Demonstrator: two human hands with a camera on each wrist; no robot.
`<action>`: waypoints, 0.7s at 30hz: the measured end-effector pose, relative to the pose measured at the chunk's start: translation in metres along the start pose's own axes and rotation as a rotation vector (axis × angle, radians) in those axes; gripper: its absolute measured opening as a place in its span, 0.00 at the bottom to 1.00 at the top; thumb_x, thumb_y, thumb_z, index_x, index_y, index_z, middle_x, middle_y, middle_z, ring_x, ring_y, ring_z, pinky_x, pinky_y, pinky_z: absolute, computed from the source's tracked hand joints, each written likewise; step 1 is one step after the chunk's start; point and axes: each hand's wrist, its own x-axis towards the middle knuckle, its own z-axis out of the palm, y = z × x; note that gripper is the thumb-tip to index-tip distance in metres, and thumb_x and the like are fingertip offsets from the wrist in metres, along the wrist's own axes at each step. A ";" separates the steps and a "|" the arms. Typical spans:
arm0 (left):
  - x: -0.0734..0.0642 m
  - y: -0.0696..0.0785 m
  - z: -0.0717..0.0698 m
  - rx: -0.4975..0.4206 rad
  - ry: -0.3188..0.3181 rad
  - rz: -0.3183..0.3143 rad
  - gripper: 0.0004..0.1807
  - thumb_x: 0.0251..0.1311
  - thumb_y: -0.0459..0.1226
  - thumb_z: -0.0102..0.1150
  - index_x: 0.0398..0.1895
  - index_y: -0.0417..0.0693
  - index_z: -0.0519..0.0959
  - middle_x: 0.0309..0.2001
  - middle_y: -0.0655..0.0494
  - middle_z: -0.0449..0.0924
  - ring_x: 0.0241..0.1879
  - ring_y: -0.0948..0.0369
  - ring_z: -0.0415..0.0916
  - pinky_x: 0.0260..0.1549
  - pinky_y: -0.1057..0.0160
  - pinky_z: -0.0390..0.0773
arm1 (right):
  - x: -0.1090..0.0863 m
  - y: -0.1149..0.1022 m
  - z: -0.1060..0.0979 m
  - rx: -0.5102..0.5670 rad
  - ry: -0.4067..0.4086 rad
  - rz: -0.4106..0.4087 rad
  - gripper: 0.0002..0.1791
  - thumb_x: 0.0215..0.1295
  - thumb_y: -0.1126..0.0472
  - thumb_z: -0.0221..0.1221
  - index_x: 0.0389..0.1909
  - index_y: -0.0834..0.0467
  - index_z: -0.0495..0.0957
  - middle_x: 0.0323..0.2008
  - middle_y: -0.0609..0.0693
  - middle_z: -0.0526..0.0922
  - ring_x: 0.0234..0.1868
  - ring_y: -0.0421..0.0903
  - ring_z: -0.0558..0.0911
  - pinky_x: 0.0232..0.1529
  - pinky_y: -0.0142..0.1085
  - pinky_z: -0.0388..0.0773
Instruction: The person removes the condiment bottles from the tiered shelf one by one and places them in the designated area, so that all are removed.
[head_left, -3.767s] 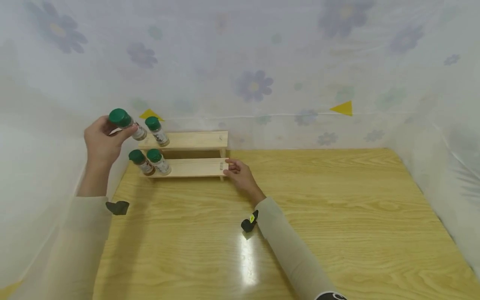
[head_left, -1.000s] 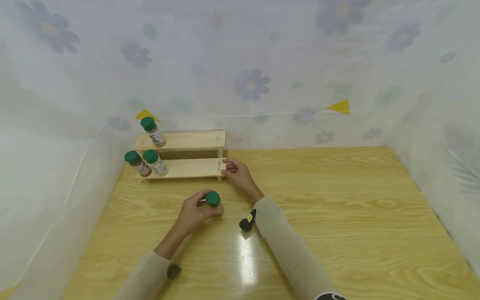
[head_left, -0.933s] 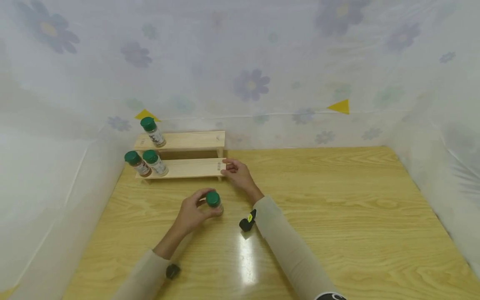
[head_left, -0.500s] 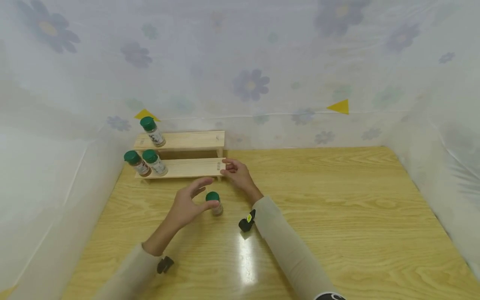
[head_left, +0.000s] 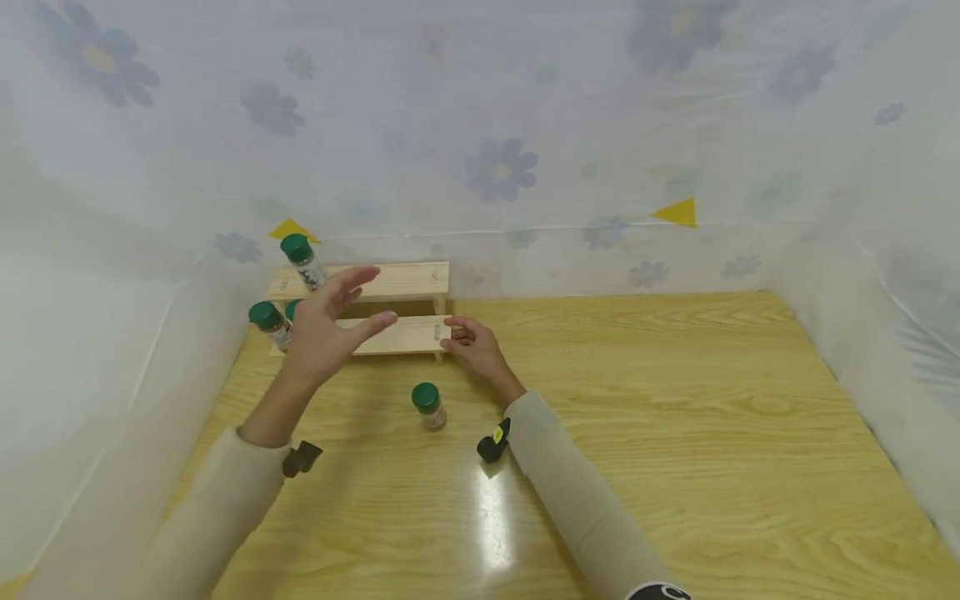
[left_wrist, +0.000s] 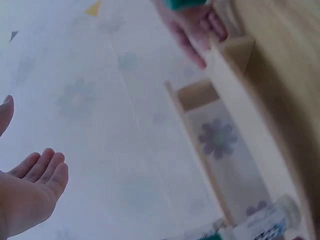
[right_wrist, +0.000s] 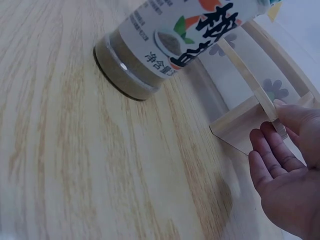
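Note:
My left hand hovers over the left part of a two-tier wooden rack, thumb and fingers spread apart, holding nothing. My right hand pinches the right end of the lower shelf; the right wrist view shows the thumb on top and fingers underneath. In front of the rack, a green-capped spice jar stands upright on the table, its powder and printed label close up in the right wrist view. One more jar stands on the upper shelf. On the lower shelf are a reddish jar and another jar, mostly hidden behind my left hand.
The wood-grain table stretches away to the right of the rack. A flower-patterned sheet hangs behind and along both sides, with yellow triangles on it.
The left hand took a spice jar from the upper shelf's left end, stood it on the table, let go and moved back up-left over the rack. The right hand kept its grip on the shelf.

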 end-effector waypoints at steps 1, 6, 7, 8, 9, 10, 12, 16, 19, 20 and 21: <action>0.004 0.001 -0.005 0.002 0.022 0.014 0.31 0.51 0.32 0.69 0.61 0.42 0.71 0.61 0.46 0.73 0.63 0.53 0.69 0.66 0.56 0.69 | 0.000 0.000 0.000 0.001 -0.001 0.002 0.22 0.63 0.62 0.62 0.58 0.59 0.74 0.47 0.60 0.79 0.46 0.49 0.78 0.49 0.35 0.81; 0.023 0.004 -0.025 0.008 0.107 0.041 0.30 0.51 0.31 0.69 0.60 0.41 0.72 0.59 0.45 0.75 0.61 0.55 0.71 0.64 0.63 0.72 | -0.001 -0.002 -0.002 0.001 0.006 0.013 0.22 0.63 0.62 0.62 0.58 0.58 0.74 0.47 0.60 0.79 0.46 0.50 0.79 0.50 0.37 0.81; 0.026 0.003 -0.028 0.023 0.123 0.037 0.30 0.51 0.31 0.69 0.59 0.41 0.72 0.58 0.46 0.75 0.61 0.55 0.71 0.64 0.62 0.72 | -0.001 -0.002 -0.003 0.001 0.008 0.012 0.22 0.62 0.62 0.62 0.58 0.58 0.74 0.47 0.60 0.79 0.46 0.50 0.79 0.50 0.37 0.81; 0.030 0.002 -0.032 0.041 0.139 0.030 0.30 0.50 0.32 0.70 0.59 0.41 0.73 0.58 0.46 0.75 0.60 0.56 0.71 0.63 0.62 0.73 | -0.001 -0.002 -0.003 -0.001 0.011 0.009 0.22 0.62 0.62 0.62 0.58 0.58 0.74 0.47 0.60 0.79 0.46 0.50 0.79 0.50 0.37 0.81; 0.033 0.000 -0.035 0.060 0.154 0.023 0.30 0.50 0.32 0.70 0.59 0.41 0.73 0.58 0.46 0.76 0.60 0.56 0.71 0.63 0.62 0.73 | 0.000 -0.001 -0.003 -0.001 0.011 0.006 0.22 0.62 0.62 0.62 0.58 0.59 0.74 0.47 0.60 0.79 0.46 0.50 0.79 0.50 0.37 0.81; 0.036 -0.002 -0.038 0.076 0.170 0.015 0.30 0.50 0.32 0.70 0.59 0.41 0.73 0.58 0.46 0.76 0.60 0.56 0.72 0.63 0.62 0.73 | 0.000 -0.001 -0.002 -0.002 0.012 0.004 0.22 0.62 0.62 0.62 0.58 0.59 0.74 0.46 0.60 0.79 0.46 0.50 0.79 0.50 0.37 0.81; 0.042 -0.009 -0.045 0.100 0.201 -0.017 0.31 0.50 0.34 0.71 0.59 0.41 0.72 0.58 0.46 0.75 0.60 0.56 0.71 0.63 0.61 0.73 | 0.001 0.001 -0.002 -0.005 0.014 0.002 0.22 0.62 0.61 0.62 0.58 0.59 0.74 0.46 0.59 0.79 0.46 0.48 0.79 0.49 0.35 0.81; 0.053 -0.025 -0.056 0.122 0.247 -0.088 0.33 0.51 0.37 0.70 0.62 0.42 0.70 0.62 0.45 0.72 0.64 0.56 0.68 0.66 0.60 0.70 | 0.001 0.002 -0.001 -0.002 0.012 0.022 0.22 0.62 0.61 0.62 0.57 0.58 0.74 0.44 0.57 0.79 0.44 0.46 0.78 0.47 0.33 0.80; 0.059 -0.038 -0.061 0.128 0.277 -0.148 0.36 0.52 0.40 0.70 0.64 0.43 0.68 0.64 0.46 0.69 0.66 0.57 0.65 0.68 0.60 0.68 | 0.001 0.003 -0.001 0.006 0.016 0.043 0.21 0.62 0.61 0.63 0.57 0.56 0.75 0.44 0.56 0.79 0.43 0.45 0.78 0.45 0.31 0.80; 0.061 -0.042 -0.063 0.131 0.285 -0.169 0.36 0.52 0.42 0.69 0.65 0.43 0.67 0.65 0.46 0.68 0.67 0.58 0.64 0.68 0.61 0.67 | 0.001 0.003 -0.001 0.007 0.020 0.043 0.21 0.62 0.61 0.63 0.57 0.56 0.75 0.43 0.56 0.79 0.43 0.45 0.78 0.45 0.32 0.80; 0.063 -0.047 -0.064 0.135 0.292 -0.191 0.37 0.53 0.43 0.69 0.65 0.43 0.67 0.66 0.47 0.68 0.67 0.58 0.63 0.69 0.61 0.66 | 0.002 0.003 -0.002 0.007 0.022 0.044 0.21 0.61 0.61 0.63 0.56 0.56 0.75 0.43 0.56 0.79 0.42 0.45 0.78 0.45 0.32 0.80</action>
